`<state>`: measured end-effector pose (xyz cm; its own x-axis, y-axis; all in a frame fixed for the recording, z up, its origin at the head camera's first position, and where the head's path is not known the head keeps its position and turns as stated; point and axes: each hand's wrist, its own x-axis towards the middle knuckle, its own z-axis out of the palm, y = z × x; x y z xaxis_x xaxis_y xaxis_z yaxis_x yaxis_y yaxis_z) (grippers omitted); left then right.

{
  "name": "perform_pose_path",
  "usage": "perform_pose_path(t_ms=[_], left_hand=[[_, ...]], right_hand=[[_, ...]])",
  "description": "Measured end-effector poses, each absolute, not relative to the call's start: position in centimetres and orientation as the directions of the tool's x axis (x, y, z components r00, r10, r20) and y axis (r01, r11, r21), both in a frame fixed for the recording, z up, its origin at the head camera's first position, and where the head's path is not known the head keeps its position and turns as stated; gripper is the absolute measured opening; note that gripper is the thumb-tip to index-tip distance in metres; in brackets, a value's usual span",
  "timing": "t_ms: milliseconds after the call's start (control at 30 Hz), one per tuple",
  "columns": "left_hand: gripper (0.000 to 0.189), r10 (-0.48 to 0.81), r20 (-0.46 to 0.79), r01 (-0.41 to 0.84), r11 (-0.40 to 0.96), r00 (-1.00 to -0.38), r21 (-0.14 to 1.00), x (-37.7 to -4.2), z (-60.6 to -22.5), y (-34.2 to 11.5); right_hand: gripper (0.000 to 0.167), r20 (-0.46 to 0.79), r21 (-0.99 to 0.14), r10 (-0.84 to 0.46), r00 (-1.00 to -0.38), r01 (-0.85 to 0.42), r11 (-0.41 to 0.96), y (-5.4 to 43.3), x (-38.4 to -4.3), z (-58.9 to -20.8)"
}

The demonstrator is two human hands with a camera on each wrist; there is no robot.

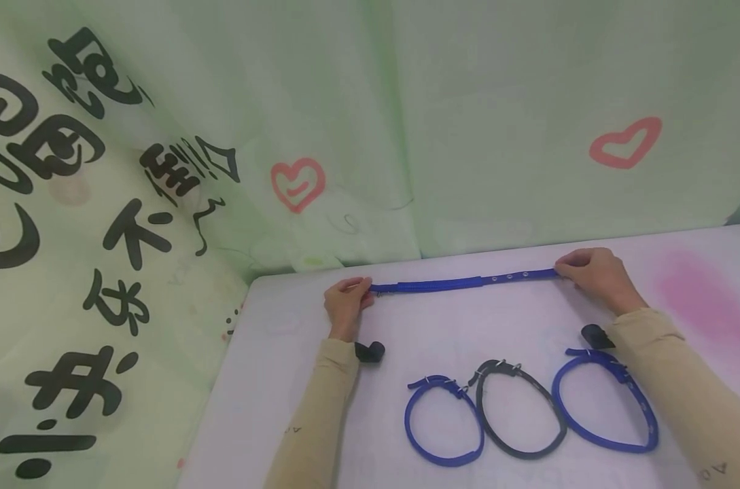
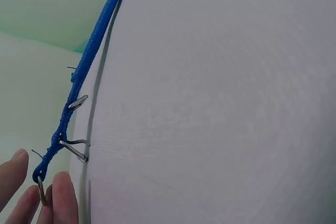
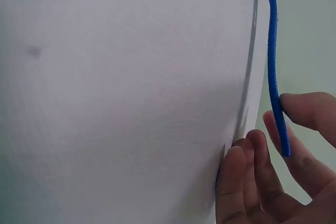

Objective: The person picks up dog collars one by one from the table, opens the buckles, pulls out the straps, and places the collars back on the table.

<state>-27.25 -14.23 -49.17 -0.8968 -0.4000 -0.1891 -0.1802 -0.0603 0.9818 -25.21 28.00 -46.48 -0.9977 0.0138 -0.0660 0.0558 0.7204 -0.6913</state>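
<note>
A blue pet collar (image 1: pixel 439 285) is stretched in a nearly straight line near the table's far edge. My left hand (image 1: pixel 345 305) pinches its buckle end. In the left wrist view, a metal ring (image 2: pixel 41 190) sits between those fingers, with the buckle (image 2: pixel 76 150) just above. At the opposite end, past a row of eyelets, my right hand (image 1: pixel 598 275) pinches the strap tip (image 3: pixel 285 142) between thumb and forefinger. Closer to me lie three fastened collars: a small blue collar (image 1: pixel 449 464), a black collar (image 1: pixel 522 454) and a larger blue collar (image 1: pixel 620 447).
A pale cloth covers the table (image 1: pixel 284 380), with a pink patch (image 1: pixel 700 292) at the right. Behind it hangs a light green curtain (image 1: pixel 498 136) with drawn hearts. Large dark lettering marks the left side.
</note>
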Motion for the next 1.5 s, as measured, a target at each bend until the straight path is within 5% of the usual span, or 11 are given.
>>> perform_pose_path(t_ms=[433,833,1500], left_hand=[[0.026,-0.417,-0.067,-0.160,0.193,-0.907,0.968,-26.4,-47.5,-15.0],[0.034,-0.385,-0.057,-0.133,0.173,-0.921,0.976,-24.0,-45.8,-15.8],[0.030,-0.152,-0.072,-0.111,0.266,-0.986,0.957,-17.3,-43.9,-14.4]], right_hand=[[0.049,-0.073,-0.672,0.037,-0.997,0.076,0.736,27.9,-25.0,-44.9],[0.049,0.013,-0.721,0.020,-1.000,0.004,0.692,26.4,-23.1,-42.8],[0.036,0.096,-0.713,-0.180,-0.979,-0.194,0.674,19.9,-16.9,-42.0]])
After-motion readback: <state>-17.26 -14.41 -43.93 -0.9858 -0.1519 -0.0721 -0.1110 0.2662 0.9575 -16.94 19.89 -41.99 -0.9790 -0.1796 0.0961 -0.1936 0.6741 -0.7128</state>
